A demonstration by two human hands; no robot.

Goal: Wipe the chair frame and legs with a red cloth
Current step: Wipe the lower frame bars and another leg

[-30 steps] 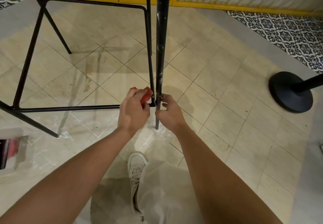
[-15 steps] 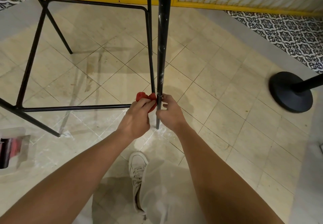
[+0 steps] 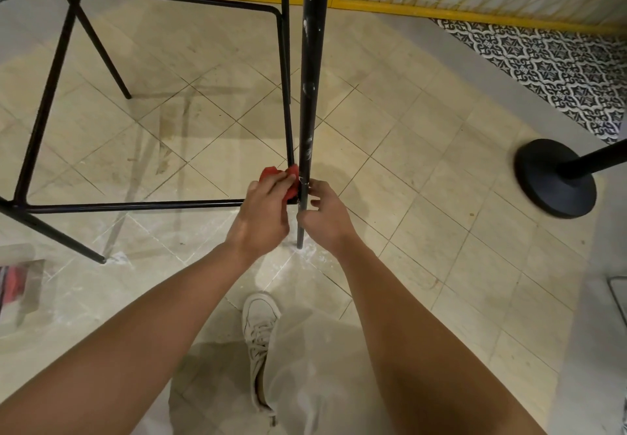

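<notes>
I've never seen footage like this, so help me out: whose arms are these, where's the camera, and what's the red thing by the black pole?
There is no machine here: these are a person's two bare arms. The one picture comes from a camera worn on the person's head, looking forward and down. The left hand holds a red cloth against a black chair leg, near where a bar joins it. The right hand has its fingers curled round the same leg from the other side. The chair stands on a tiled floor. The person's shoe shows below, and a round black stand base sits to the right.
</notes>
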